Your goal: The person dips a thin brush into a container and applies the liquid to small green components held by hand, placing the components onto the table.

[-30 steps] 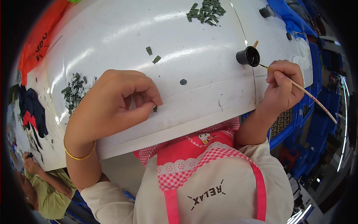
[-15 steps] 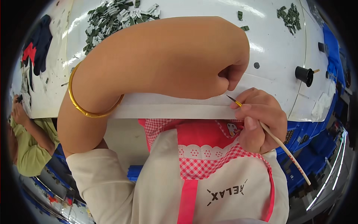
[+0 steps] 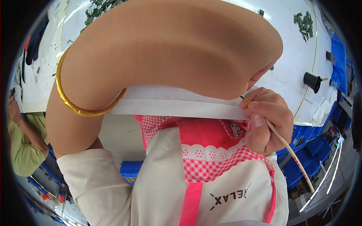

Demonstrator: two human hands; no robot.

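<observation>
In my right hand [image 3: 272, 115] is a fine paintbrush [image 3: 289, 151] with a pale wooden handle, pinched between thumb and fingers. Its dark tip points up and left, close beside the underside of my left hand [image 3: 250, 56]. That left hand is bent inward over the front edge of the white table [image 3: 169, 108], its fingers curled. Whatever it holds, if anything, is hidden behind the hand and wrist. A gold bangle [image 3: 79, 109] circles my left forearm.
Small dark green pieces [image 3: 304, 25] lie heaped at the far right, with another heap [image 3: 98, 9] far left, partly behind my arm. A black cup [image 3: 312, 82] with a stick stands right. A person's green sleeve [image 3: 28, 152] is at left. A blue crate [image 3: 132, 170] sits below the table.
My left hand and forearm now appear larger, and the hand reaches farther right, hiding more of its fingers. The brush tip has come closer to the left hand. The view has shifted slightly.
</observation>
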